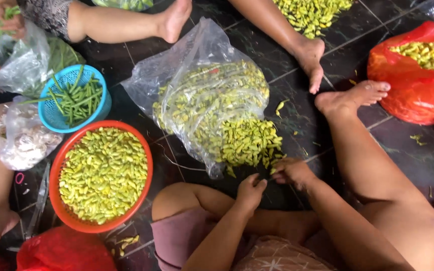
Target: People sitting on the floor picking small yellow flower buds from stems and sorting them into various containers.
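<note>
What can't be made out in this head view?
- Left hand and right hand: fingers curl inward, so any grip is hidden.
- Clear plastic bag: glare and folds blur the yellow-green buds inside.
- Red bag: cut off by the right edge.
- Grey bag at left: contents too blurred to identify.
- Other people: only legs and feet show.

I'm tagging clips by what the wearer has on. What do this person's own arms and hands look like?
Both forearms are bare, with no sleeves reaching them. The left hand and right hand wear no gloves, and no rings, watch or bracelets show. The fingers are too small in the picture to tell anything about the nails.
</note>
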